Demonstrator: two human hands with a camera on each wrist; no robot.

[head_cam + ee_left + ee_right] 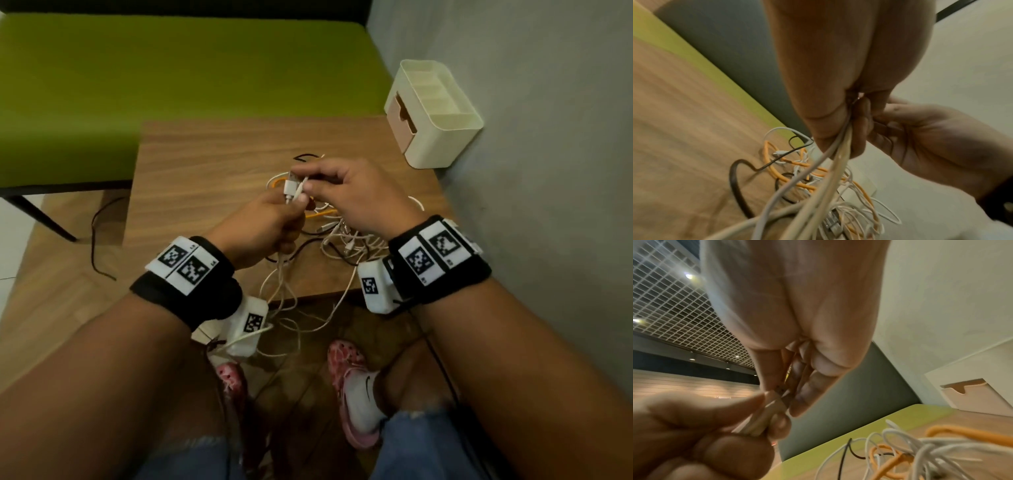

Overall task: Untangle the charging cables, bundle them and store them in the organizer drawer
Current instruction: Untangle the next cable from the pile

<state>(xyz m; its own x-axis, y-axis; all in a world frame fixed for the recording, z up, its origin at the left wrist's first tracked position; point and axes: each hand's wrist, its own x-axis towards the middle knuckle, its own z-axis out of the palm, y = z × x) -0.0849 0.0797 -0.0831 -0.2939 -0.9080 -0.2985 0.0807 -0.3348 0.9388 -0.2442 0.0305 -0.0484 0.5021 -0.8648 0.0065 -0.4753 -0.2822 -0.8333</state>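
Observation:
A tangle of white, orange and black charging cables (342, 236) lies on the small wooden table (205, 164). My left hand (270, 219) grips a bunch of white cables (830, 175) just below their plugs, and the strands trail down over the table's near edge. A white USB plug (292, 185) sticks up from that fist. My right hand (346, 195) pinches the plug ends at the top of the bunch (774, 402). The cream organizer (435, 113) stands at the table's far right corner, its wooden drawer front (404, 116) facing left.
A green bench (171, 78) runs behind the table. A grey wall (548, 137) is close on the right. A black cord (99, 236) lies on the floor to the left. My feet in pink shoes (352, 387) are under the table's near edge.

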